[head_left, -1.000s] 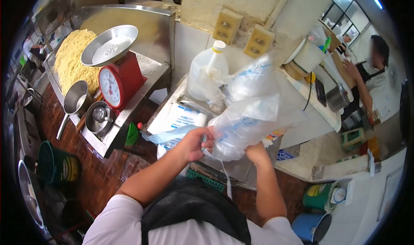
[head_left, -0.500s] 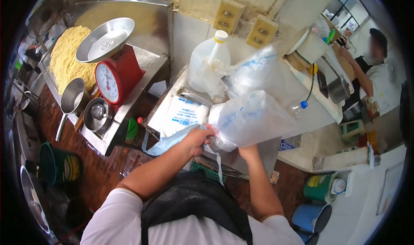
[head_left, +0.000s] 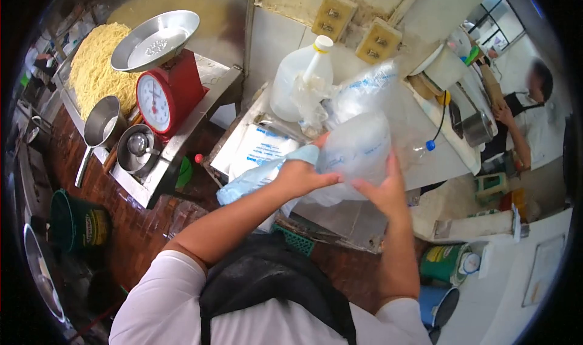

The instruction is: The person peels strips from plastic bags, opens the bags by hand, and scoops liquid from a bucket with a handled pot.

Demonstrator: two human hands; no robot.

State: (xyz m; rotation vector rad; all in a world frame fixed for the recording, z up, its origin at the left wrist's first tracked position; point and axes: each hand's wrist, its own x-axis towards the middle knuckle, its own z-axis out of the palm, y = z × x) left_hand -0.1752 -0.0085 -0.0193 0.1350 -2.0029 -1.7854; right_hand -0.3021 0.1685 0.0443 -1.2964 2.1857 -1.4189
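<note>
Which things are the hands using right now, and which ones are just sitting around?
Being used:
cloudy plastic bag, between the left hand and right hand
maybe the pale blue plastic by the left hand

Probably just sitting around:
red scale
plastic jug
saucepan
yellow heap

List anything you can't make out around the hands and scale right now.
In the head view:
- Left hand: some fingers hidden by plastic.
- Plastic bag: cloudy film obscures whether anything is inside.
- Scale dial: reading too small.
- White packet: smallest print too small.
</note>
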